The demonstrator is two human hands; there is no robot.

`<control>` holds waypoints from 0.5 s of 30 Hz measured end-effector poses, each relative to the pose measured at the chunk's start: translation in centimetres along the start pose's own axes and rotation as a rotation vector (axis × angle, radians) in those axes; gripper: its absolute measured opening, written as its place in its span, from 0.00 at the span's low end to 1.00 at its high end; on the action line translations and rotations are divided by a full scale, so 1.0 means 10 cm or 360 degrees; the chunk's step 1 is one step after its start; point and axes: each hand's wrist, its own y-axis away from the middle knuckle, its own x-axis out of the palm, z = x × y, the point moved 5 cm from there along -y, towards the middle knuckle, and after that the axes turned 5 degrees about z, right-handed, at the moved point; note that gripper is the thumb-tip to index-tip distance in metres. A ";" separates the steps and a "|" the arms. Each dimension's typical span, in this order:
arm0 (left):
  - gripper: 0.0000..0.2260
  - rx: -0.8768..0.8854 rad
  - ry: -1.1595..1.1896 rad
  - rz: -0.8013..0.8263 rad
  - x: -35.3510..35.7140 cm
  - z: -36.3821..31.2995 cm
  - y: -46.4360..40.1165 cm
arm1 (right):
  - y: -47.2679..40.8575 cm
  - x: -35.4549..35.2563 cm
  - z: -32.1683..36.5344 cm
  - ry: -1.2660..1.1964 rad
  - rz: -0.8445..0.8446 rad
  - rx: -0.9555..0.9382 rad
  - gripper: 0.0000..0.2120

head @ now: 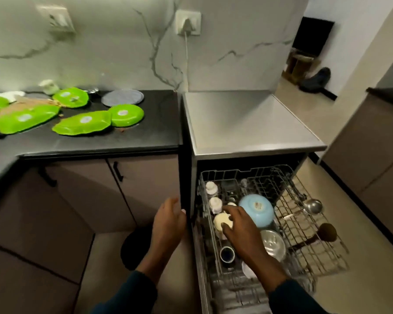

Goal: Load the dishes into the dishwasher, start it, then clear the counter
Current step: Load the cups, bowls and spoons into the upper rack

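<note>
Green plates (85, 125) lie scattered over the dark tabletop (145, 137), five of them, spread from its left edge toward the middle. A grey round plate (122, 97) sits behind them near the back edge, and a pale cup (49, 86) stands at the far left by the wall. To the right of the tabletop stands the dishwasher (247, 123) with its steel top, its wire rack (309, 223) drawn out over the floor.

Along the rack's left edge stand two small white cups (213, 196) upside down, and nearer me a cream cup (221, 222) that the right hand (243, 225) has hold of; its grip is curled round the cup, thumb on the near side and fingers over the top. Just beside that hand a light blue bowl (256, 208) rests upside down in the middle of the rack, with a steel bowl (273, 244) in front of it. A dark mug (227, 254) sits at the rack's near left corner. On the right side lie a steel ladle (312, 206) and a dark wooden spoon (325, 233), well apart from the cups.

The left hand (168, 219) hovers by the dishwasher's left side panel, its grip loose, fingers relaxed and holding nothing.
</note>
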 end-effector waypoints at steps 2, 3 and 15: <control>0.18 -0.0019 0.0123 -0.0102 -0.33 0.07 -0.07 | -0.15 0.08 0.26 -0.0018 0.0008 -0.0109 0.21; 0.17 -0.0021 0.0175 -0.0142 -0.46 0.10 -0.11 | -0.22 0.11 0.38 -0.0017 0.0008 -0.0144 0.21; 0.15 -0.0173 0.0256 -0.0532 -2.39 1.05 -0.65 | -1.40 1.13 2.24 -0.0043 0.0061 -0.0559 0.19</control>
